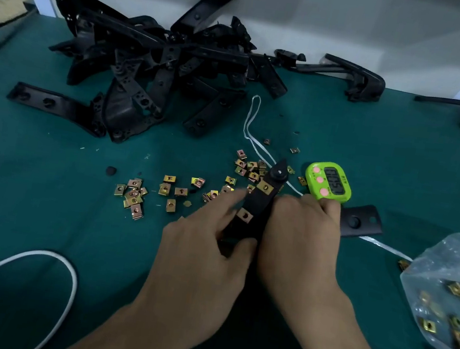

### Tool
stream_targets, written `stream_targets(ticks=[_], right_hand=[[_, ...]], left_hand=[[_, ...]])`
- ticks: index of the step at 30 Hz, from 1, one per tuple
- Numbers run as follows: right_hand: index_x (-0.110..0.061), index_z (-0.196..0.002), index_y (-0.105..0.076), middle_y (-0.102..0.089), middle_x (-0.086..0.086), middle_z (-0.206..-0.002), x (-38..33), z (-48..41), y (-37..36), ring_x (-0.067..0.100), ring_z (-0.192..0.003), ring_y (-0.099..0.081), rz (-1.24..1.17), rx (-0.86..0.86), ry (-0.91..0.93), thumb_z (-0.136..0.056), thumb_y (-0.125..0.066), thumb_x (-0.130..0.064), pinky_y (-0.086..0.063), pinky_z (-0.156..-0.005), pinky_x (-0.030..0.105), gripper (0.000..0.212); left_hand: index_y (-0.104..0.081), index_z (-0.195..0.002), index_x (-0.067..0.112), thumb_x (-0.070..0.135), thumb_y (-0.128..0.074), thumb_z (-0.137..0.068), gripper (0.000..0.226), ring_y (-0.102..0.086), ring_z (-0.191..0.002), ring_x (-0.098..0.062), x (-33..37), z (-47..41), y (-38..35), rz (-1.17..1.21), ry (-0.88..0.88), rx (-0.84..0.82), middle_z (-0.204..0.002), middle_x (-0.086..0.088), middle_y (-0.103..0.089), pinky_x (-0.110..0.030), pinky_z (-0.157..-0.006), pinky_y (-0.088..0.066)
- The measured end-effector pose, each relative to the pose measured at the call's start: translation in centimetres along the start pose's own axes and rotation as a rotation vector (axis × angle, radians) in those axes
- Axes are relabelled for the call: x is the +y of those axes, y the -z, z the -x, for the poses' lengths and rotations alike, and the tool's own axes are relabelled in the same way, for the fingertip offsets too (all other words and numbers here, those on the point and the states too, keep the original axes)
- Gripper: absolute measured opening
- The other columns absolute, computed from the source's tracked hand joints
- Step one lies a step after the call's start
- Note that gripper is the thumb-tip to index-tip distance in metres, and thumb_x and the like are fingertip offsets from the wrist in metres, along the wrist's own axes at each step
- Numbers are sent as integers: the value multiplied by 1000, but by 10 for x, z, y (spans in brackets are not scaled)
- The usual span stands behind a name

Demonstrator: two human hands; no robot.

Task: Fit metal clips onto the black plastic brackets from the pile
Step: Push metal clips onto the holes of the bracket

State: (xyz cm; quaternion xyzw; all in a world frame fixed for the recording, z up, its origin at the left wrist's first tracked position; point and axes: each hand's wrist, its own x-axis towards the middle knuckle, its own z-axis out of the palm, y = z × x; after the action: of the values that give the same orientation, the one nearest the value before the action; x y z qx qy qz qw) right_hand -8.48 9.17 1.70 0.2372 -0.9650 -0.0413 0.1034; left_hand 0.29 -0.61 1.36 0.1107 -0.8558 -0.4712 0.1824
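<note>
A black plastic bracket (259, 208) stands tilted between my hands, with two brass-coloured metal clips (264, 187) fitted on its edge. My left hand (205, 259) holds the bracket's lower end with the thumb, its index finger stretched toward the loose clips. My right hand (302, 240) grips the bracket from the right side. Several loose clips (137, 194) lie scattered on the green cloth just beyond my hands. The pile of black brackets (149, 65) sits at the back left.
A green timer (328, 181) lies just beyond my right hand, with a flat black bracket (361, 221) beside it. A clear bag of clips (448, 296) is at the right edge. A white cable (31, 273) loops at the front left. More brackets (357, 77) lie along the back wall.
</note>
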Motion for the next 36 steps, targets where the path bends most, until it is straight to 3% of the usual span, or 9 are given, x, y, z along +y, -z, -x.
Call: stream_targets(ticks=[2,4,7,9,16,20,24,29,36], right_hand=[[-25,-61,-30,-25,-4,-60,3,0,-1,21,-70,-29,19,-47,2,-71,-44,-16,-8,-73,34,19],[-25,-63,-33,-29,-5,-62,4,-2,0,20,-71,-30,9,-47,-8,-75,-54,-22,-6,-71,35,24],[-25,-65,-34,-32,-6,-64,-1,-2,2,20,-72,-30,-39,-73,0,-75,-61,-22,-7,-72,35,29],[-25,-67,-36,-33,-6,-65,-5,-1,2,21,-71,-30,-82,-102,-1,-75,-63,-22,-11,-73,35,28],[-26,-68,-36,-37,-6,-65,-6,-2,5,21,-64,-30,-111,-152,-46,-77,-62,-28,-20,-74,35,27],[-24,-66,-34,-34,-5,-63,-5,1,7,19,-60,-27,-110,-136,-37,-75,-62,-21,-21,-75,35,30],[-26,-67,-29,-32,-6,-64,-8,3,6,21,-65,-34,-93,-102,-4,-76,-61,-18,-21,-75,34,35],[-28,-89,-38,-61,-6,-82,-5,5,10,21,-83,-63,-232,-57,41,-76,-65,-23,-25,-70,33,31],[-42,-107,-55,-58,-15,-75,37,5,43,18,-79,-56,-316,-120,43,-78,-65,-49,-34,-67,32,32]], left_hand=[[-55,-111,69,20,-78,-84,60,-53,-87,32,-3,-1,-1,-17,12,56,-82,59,-52,7,-74,-38],[-44,-114,70,42,-74,-81,53,-61,-75,20,-2,-3,1,-111,0,108,-77,56,-52,-3,-73,-46],[-50,-106,65,52,-62,-74,36,-66,-61,-9,-2,-4,3,-135,-36,200,-86,30,-66,-22,-63,-50],[-54,-94,63,47,-66,-71,30,-66,-66,-16,-4,-4,3,-129,-42,243,-85,22,-66,-21,-65,-50],[-52,-105,76,44,-66,-73,47,-60,-51,-14,-9,-9,4,-103,-68,194,-86,17,-70,-26,-61,-53],[-66,-102,45,46,-66,-74,28,-66,-76,-14,-15,-15,5,-17,5,105,-80,15,-70,-29,-71,-54],[-66,-76,19,52,-63,-82,33,-51,-58,-22,-23,-19,7,-49,-32,76,-59,2,-58,-33,-52,-43],[-67,-77,32,44,-65,-85,14,-47,-51,-10,-25,-23,14,-40,-57,96,-58,8,-60,-19,-47,-33],[-71,-88,41,34,-68,-94,10,-59,-57,-10,-26,-34,23,117,62,133,-66,9,-68,-18,-48,-43]])
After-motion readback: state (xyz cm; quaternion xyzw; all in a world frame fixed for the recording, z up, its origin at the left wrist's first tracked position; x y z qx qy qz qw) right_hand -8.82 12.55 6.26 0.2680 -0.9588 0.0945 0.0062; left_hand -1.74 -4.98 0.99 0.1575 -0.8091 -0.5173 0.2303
